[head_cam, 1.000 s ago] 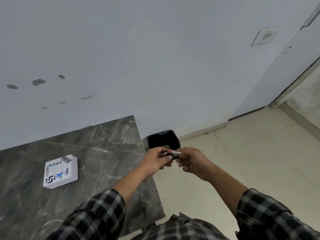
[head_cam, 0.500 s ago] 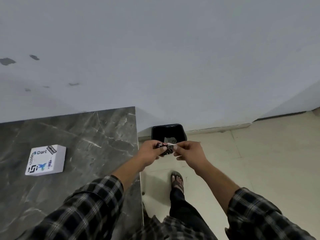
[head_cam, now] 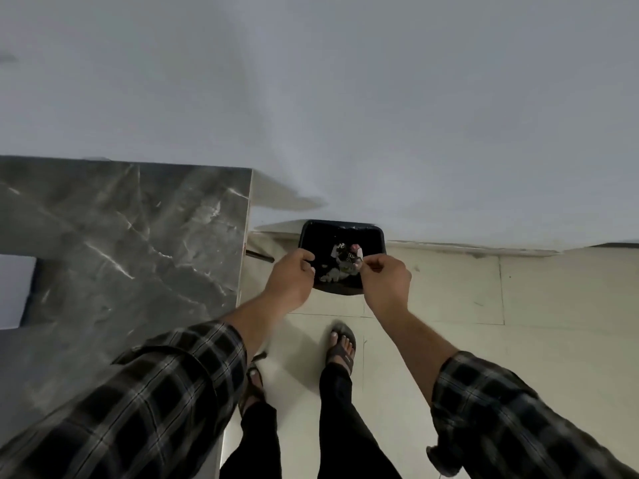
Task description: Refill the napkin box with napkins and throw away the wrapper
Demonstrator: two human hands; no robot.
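The crumpled dark wrapper [head_cam: 346,256] hangs over the open black bin [head_cam: 375,236] on the floor by the wall. My right hand [head_cam: 385,283] pinches the wrapper's right edge with thumb and fingertips. My left hand [head_cam: 292,280] hovers over the bin's left rim, apart from the wrapper, fingers curled in with nothing seen in them. A white box [head_cam: 15,292], cut off by the left edge, lies on the grey marble table [head_cam: 138,236]; it is too blurred to read.
Some pale scraps [head_cam: 331,276] lie inside the bin. The table's right edge runs just left of the bin. My sandalled feet [head_cam: 342,347] stand on the pale tiled floor [head_cam: 484,305]. The white wall rises right behind the bin.
I have stepped closer and now look down, so the bin sits under my hands. My hands have parted: the left has let go of the wrapper, the right still holds it.
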